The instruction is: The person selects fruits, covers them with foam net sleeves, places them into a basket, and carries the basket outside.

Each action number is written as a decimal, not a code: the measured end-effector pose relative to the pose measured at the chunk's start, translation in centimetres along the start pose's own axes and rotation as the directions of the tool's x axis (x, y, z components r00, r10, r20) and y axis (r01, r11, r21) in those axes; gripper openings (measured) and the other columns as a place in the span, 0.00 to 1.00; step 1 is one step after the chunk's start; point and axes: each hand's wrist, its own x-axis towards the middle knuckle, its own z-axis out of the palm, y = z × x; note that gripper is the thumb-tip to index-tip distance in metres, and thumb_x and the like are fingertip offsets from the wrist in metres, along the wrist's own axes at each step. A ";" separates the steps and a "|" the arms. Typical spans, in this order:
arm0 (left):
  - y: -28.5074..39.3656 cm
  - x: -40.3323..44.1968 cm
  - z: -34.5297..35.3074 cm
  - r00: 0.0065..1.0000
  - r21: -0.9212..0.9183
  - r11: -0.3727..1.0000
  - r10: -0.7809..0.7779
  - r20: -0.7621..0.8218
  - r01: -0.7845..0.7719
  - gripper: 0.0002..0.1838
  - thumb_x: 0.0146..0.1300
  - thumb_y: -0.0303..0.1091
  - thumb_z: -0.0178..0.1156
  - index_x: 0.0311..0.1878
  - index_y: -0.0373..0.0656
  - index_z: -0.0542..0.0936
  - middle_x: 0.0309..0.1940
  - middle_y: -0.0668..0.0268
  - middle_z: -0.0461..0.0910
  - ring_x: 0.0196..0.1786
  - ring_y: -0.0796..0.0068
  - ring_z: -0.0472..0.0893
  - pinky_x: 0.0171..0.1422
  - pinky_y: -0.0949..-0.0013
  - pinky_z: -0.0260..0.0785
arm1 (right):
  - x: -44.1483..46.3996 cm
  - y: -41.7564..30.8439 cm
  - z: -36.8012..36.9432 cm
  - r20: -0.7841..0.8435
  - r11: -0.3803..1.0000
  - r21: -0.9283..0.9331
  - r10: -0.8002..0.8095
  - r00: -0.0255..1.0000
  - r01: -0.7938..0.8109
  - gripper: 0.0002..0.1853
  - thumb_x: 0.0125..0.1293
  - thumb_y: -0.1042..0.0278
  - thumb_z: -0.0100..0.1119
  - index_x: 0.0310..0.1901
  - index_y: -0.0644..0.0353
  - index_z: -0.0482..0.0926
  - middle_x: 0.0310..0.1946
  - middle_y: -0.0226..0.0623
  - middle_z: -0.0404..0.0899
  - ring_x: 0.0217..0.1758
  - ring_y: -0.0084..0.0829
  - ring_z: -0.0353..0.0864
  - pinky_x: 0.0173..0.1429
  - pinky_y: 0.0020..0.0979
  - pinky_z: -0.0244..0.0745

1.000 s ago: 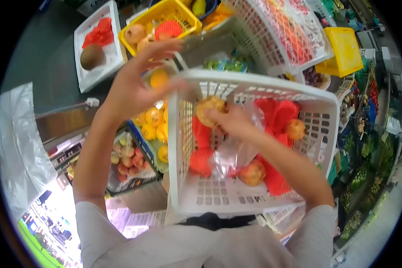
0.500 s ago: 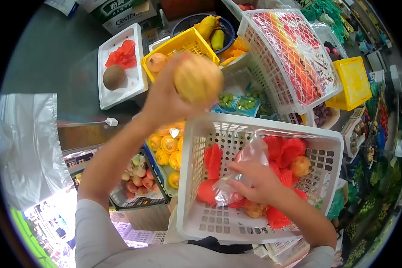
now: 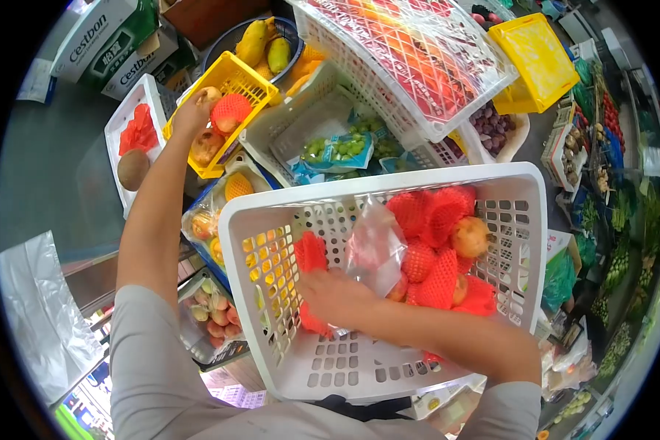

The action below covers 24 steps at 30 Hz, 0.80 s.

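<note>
My left hand (image 3: 192,116) reaches into the small yellow basket (image 3: 262,92), its fingers around a pomegranate (image 3: 211,94) at the upper left. Beside it lie a pomegranate in a red foam net (image 3: 230,112) and a bare one (image 3: 206,145). Inside the large white basket (image 3: 385,183), my right hand (image 3: 331,295) is at the left part, against red foam netting (image 3: 312,251); its fingertips are hidden. To its right are a clear plastic bag (image 3: 375,246), several netted fruits (image 3: 419,262) and a bare pomegranate (image 3: 470,237).
A white tray (image 3: 112,139) with a brown round fruit stands at the left. Behind the white basket is a crate of bagged green grapes (image 3: 345,147). A tilted white crate (image 3: 447,125) and a yellow box (image 3: 539,62) are at the upper right.
My left hand has moved with the pomegranate from above the baskets into the yellow basket. My right hand has shifted left, from the plastic bag to the red netting. The view has shifted.
</note>
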 end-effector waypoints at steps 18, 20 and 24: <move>12.1 -29.7 -17.8 0.907 -0.479 0.771 0.336 -0.256 -0.420 0.12 0.68 0.24 0.65 0.54 0.37 0.84 0.54 0.55 0.85 0.59 0.63 0.84 0.67 0.64 0.73 | 2.1 1.5 3.4 0.409 0.972 -0.157 -0.096 0.908 0.173 0.52 0.47 0.42 0.79 0.73 0.59 0.69 0.69 0.43 0.73 0.77 0.45 0.66 0.79 0.55 0.59; 12.5 -33.2 -18.7 0.910 -0.535 0.736 0.328 -0.253 -0.415 0.13 0.67 0.22 0.65 0.54 0.37 0.83 0.54 0.54 0.85 0.57 0.63 0.84 0.66 0.63 0.73 | 2.3 3.1 2.5 0.365 0.978 0.070 -0.207 0.908 0.195 0.54 0.43 0.45 0.80 0.72 0.59 0.70 0.67 0.43 0.74 0.75 0.46 0.67 0.77 0.54 0.61; 13.8 -37.2 -20.3 0.896 -0.591 0.674 0.359 -0.262 -0.443 0.15 0.62 0.19 0.69 0.53 0.38 0.85 0.50 0.53 0.86 0.56 0.58 0.86 0.62 0.64 0.76 | 1.5 2.5 -1.2 0.355 0.988 0.144 -0.100 0.930 0.052 0.54 0.42 0.47 0.80 0.72 0.59 0.70 0.66 0.47 0.75 0.73 0.48 0.68 0.75 0.53 0.63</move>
